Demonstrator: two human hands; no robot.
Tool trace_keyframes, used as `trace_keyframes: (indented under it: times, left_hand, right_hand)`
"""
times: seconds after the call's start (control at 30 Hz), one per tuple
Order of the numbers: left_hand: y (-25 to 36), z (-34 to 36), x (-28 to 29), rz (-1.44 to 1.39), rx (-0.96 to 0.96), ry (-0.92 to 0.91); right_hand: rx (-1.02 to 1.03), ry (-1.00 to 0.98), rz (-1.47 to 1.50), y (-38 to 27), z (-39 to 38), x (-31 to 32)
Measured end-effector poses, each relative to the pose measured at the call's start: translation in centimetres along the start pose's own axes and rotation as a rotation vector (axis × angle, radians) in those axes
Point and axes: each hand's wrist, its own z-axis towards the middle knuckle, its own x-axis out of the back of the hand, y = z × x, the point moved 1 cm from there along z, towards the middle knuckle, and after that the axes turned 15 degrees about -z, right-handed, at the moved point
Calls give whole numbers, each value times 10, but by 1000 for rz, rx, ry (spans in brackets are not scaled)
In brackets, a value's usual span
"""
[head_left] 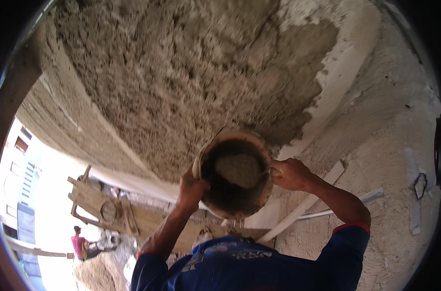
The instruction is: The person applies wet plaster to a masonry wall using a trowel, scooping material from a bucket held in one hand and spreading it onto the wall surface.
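A round bucket (263, 201) with an orange-brown, mortar-smeared rim is held up in front of me. Grey mortar (239, 169) lies heaped at its bottom. My left hand (192, 190) is closed on the left side of the rim, thumb over the inside. On the opposite side, my right hand (292, 174) grips the bucket at its edge, fingers curled. Just beyond the bucket rises a wall (181, 87) coated with rough, damp-looking mortar, which ends in a ragged edge on the right.
Below me on the left are scaffold planks (152, 225) with a round container (109, 211) on them. A pale board (303, 201) leans at the right. A person in a pink top (78, 246) is lower down, near a sand pile (94, 274). Plastered wall (375, 150) continues on the right.
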Motion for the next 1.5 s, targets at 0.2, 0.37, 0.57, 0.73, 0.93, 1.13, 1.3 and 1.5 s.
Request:
trace_keyframes:
  times: [0.2,0.37,0.57,0.73,0.93,1.13,1.3,1.5]
  left_hand:
    - [9,-3,9,-114,28,55]
    - [12,-10,10,-162,-32,46]
    - [15,-22,-2,-155,-59,117]
    - [-6,-18,-2,-148,24,86]
    - [-25,-19,1,-258,-23,101]
    - [-29,-17,-1,-257,23,87]
    - [-39,-15,13,-214,77,93]
    - [-46,-16,17,-198,48,96]
  right_hand:
    - [49,-47,110,-11,-14,141]
    - [490,318,22,-12,-35,234]
    - [674,465,116,3,-43,299]
    - [17,521,234,72,1,309]
    - [-66,850,221,113,-21,343]
    - [-120,755,79,91,-32,282]
    - [112,356,104,37,1,201]
    - [182,404,-137,-1,69,136]
